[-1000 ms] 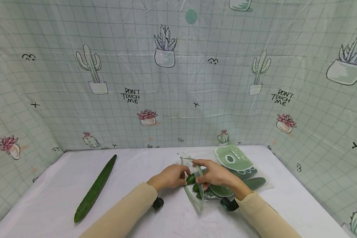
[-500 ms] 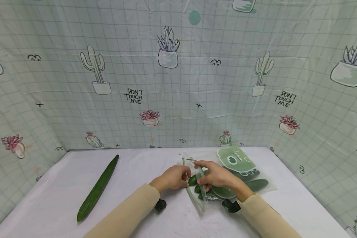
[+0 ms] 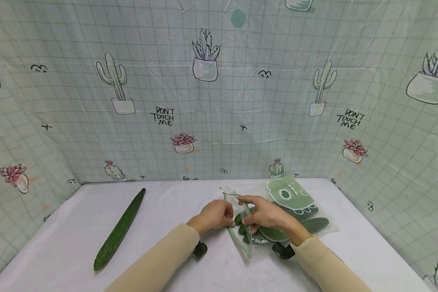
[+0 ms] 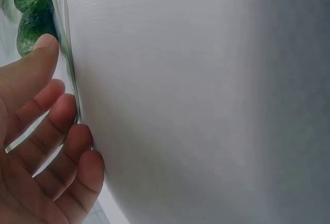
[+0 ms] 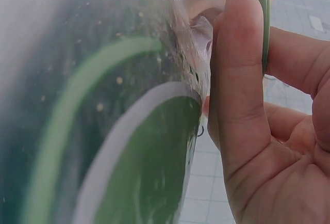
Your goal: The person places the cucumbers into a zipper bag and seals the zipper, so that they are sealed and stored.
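Observation:
A clear zip bag (image 3: 237,245) with green zip strips and a green cartoon print lies on its side at the right, its mouth facing left. Several cucumbers (image 3: 314,225) are inside, their near ends grouped at the mouth. My right hand (image 3: 265,213) pinches the upper edge of the mouth; the green strip runs between its thumb and finger in the right wrist view. At the mouth, my left hand (image 3: 213,215) has its thumb against a cucumber end (image 4: 36,33), with the other fingers (image 4: 85,167) loosely bent along the bag's lower edge.
One long cucumber (image 3: 119,230) lies slanted on the white table (image 3: 168,202) at the left, outside the bag. A grid-patterned curtain (image 3: 219,101) with cactus drawings stands behind the table and along both sides.
My left hand has moved slightly right, and the cucumber end by its fingers sits deeper in the bag. My right hand keeps its grip on the bag edge.

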`<state>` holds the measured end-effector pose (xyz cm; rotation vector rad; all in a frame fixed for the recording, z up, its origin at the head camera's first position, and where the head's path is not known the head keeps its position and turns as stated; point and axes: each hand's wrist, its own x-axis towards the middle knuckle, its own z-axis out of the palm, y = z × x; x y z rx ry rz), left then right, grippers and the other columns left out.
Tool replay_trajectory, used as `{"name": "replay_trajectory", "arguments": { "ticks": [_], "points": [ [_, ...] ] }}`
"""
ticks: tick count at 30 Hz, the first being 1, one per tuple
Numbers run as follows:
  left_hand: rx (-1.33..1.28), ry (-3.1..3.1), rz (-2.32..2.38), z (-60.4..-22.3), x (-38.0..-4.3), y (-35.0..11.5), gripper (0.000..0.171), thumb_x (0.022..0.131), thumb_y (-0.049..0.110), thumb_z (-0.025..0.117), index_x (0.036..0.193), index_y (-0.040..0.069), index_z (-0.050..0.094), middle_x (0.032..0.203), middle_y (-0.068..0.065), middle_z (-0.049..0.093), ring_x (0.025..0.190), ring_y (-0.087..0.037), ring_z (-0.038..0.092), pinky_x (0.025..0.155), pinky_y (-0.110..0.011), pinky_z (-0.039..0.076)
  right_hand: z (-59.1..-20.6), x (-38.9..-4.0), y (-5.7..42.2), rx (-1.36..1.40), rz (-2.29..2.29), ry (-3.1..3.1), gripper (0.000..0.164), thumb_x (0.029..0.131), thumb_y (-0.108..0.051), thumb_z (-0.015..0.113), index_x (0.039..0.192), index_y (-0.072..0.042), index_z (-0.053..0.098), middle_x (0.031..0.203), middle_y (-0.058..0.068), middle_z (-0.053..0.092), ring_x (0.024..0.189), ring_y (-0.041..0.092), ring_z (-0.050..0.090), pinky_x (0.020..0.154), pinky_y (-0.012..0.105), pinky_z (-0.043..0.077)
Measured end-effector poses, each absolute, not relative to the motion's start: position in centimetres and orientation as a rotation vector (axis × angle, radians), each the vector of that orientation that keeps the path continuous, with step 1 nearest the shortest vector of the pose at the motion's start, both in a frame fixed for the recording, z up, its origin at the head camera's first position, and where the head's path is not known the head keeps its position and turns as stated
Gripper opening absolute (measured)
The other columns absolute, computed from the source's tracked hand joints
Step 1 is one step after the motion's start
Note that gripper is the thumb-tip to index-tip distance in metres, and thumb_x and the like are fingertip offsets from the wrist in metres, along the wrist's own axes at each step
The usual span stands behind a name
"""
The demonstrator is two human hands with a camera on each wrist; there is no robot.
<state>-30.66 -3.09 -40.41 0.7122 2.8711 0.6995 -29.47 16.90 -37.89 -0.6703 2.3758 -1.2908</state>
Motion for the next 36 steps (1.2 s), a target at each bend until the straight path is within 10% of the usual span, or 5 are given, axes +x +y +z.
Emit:
{"name": "replay_trajectory", "arguments": {
  "ticks": [36],
  "points": [
    [0.49, 2.983, 0.874, -37.9, -22.9, -16.3, 0.024, 0.081, 0.022, 0.077, 0.1, 0.013, 0.068, 0.1, 0.001, 0.065, 0.084, -0.016, 0.057, 0.069, -0.036, 0.046, -37.9, -29.4, 16.8, -0.67, -1.302, 2.38, 0.07, 0.084, -0.001, 0.069, 0.146, -0.003, 0.036, 0.142, 0.02, 0.043, 0.053, 0.026, 0.061, 0.054, 0.04, 0.054]
  ]
}}
